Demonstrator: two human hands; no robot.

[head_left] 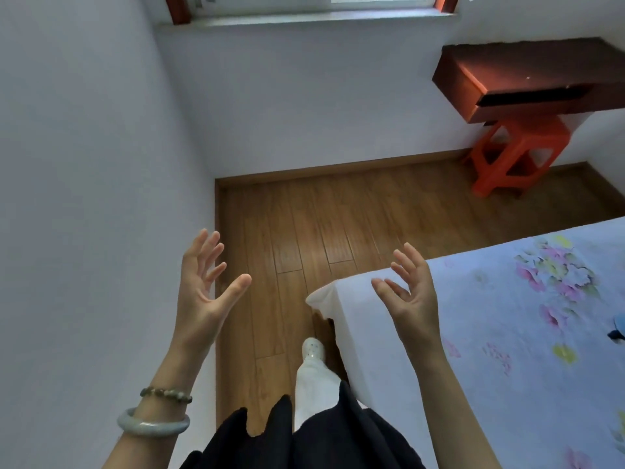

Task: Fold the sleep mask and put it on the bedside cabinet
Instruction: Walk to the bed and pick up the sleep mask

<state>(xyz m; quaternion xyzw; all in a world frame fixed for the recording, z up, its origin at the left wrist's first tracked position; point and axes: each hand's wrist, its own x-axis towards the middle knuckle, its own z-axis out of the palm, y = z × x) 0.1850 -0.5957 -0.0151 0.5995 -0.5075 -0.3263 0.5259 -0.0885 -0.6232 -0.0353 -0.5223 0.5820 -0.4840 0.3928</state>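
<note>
My left hand (203, 286) is raised over the wooden floor near the left wall, palm up, fingers spread, holding nothing. My right hand (411, 292) is raised above the near corner of the bed (507, 333), also spread and empty. A small blue and dark object (617, 330) lies on the floral sheet at the right edge of the view; only a sliver shows, so I cannot tell whether it is the sleep mask. A dark red-brown wooden cabinet (514, 76) is fixed to the wall at the far right, below the window.
An orange plastic stool (514, 154) stands under the cabinet. White walls close in on the left and ahead. A strip of wooden floor (321, 225) runs between the left wall and the bed. My foot (313, 350) is beside the bed corner.
</note>
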